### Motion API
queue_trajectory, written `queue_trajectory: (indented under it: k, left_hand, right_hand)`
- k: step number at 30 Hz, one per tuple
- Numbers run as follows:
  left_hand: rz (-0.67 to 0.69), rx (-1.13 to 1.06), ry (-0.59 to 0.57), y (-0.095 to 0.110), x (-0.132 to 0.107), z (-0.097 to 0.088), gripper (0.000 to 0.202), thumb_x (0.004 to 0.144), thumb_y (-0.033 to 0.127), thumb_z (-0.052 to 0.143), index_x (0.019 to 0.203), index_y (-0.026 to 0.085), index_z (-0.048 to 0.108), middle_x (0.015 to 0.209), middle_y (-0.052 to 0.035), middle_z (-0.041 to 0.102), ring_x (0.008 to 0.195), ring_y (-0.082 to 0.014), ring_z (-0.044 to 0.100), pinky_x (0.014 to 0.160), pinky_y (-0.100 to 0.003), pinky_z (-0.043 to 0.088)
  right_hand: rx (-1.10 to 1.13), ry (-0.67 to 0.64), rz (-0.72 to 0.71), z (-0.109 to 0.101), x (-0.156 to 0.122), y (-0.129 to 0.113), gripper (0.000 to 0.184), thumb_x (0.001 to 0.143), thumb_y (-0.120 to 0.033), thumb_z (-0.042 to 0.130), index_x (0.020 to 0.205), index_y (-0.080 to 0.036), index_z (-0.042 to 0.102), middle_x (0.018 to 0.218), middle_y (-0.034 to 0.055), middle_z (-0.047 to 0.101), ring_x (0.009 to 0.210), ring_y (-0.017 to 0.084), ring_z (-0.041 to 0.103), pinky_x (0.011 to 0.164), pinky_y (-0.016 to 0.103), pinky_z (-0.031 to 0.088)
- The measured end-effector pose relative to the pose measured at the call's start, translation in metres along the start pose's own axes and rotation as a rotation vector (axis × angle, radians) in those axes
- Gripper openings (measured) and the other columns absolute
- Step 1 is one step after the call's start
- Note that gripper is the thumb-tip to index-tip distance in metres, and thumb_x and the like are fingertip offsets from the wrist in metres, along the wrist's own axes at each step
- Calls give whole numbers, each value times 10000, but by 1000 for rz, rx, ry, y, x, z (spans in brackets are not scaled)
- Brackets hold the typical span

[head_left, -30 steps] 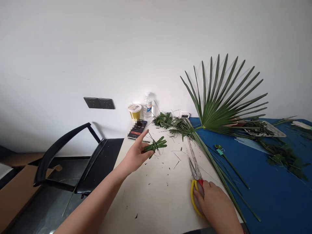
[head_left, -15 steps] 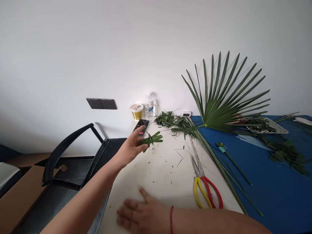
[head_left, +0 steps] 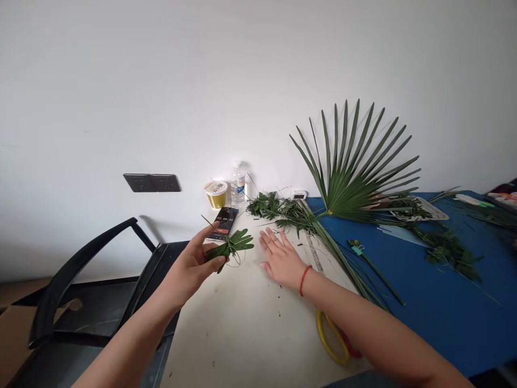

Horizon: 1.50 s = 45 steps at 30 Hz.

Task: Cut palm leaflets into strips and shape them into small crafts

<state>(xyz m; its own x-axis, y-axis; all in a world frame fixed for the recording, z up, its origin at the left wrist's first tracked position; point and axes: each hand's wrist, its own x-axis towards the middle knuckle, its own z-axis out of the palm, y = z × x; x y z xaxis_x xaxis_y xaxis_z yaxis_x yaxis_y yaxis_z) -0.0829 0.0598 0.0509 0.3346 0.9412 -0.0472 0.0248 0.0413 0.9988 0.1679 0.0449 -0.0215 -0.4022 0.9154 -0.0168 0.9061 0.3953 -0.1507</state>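
My left hand pinches a small cut piece of green palm leaf, its blades fanning out past my fingers. My right hand rests flat on the white table with its fingers spread, holding nothing, a red string around the wrist. It lies a short way right of the leaf piece. Below that forearm are the yellow and red handles of scissors, partly hidden. Their blades are hidden from view. A large fan palm frond lies beyond my right hand, its long stem running along the table.
A phone showing a timer, a yellow cup and a water bottle stand at the wall. Leafy cuttings and scraps lie about. A blue cloth covers the right side. A black chair stands left.
My right hand has left the scissors and moved across the table to beside the leaf piece. My left hand has drawn the leaf piece leftward, and the view has shifted.
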Motion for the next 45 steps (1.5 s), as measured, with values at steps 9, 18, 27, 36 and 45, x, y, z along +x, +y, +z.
queue_trajectory:
  k: [9, 18, 27, 36, 45]
  left_hand:
    - [31, 1, 90, -13, 12, -11, 858, 734, 301, 806, 1489, 262, 402, 788, -11, 675, 672, -156, 551, 639, -292, 450]
    - [92, -2, 188, -3, 10, -29, 806, 750, 267, 794, 1471, 301, 436, 785, 12, 656, 702, -148, 582, 672, -279, 459]
    - [40, 71, 17, -19, 4, 21, 848, 781, 296, 736, 1504, 213, 301, 788, 4, 619, 655, -145, 523, 610, -289, 413]
    - [-33, 99, -100, -42, 10, 68, 803, 819, 292, 662, 1514, 229, 264, 759, 33, 533, 648, -140, 472, 602, -288, 359]
    - [32, 182, -112, -58, 32, 80, 810, 857, 292, 636, 1548, 287, 214, 796, 21, 577, 670, -150, 501, 627, -296, 382]
  right_hand:
    - [153, -11, -615, 68, -128, -66, 528, 1062, -236, 304, 1579, -198, 209, 1619, 50, 282, 1527, 217, 158, 1254, 476, 84]
    - [149, -77, -4, 46, -8, 12, 843, 977, -652, 283, 1581, -71, 190, 1654, 140, 110, 1536, 302, 75, 1236, 514, 58]
    - [44, 183, 54, 27, 50, 42, 456, 1016, -344, 399, 1208, -45, 684, 1273, 225, 662, 1364, 312, 454, 1196, 425, 203]
    - [46, 407, 156, 7, 6, 51, 363, 911, -46, 461, 1187, -170, 662, 1036, 127, 701, 925, 238, 640, 804, 324, 472]
    - [216, 669, 278, -32, -32, 34, 173, 942, -192, 553, 988, -201, 720, 905, 74, 697, 901, 232, 638, 901, 388, 443]
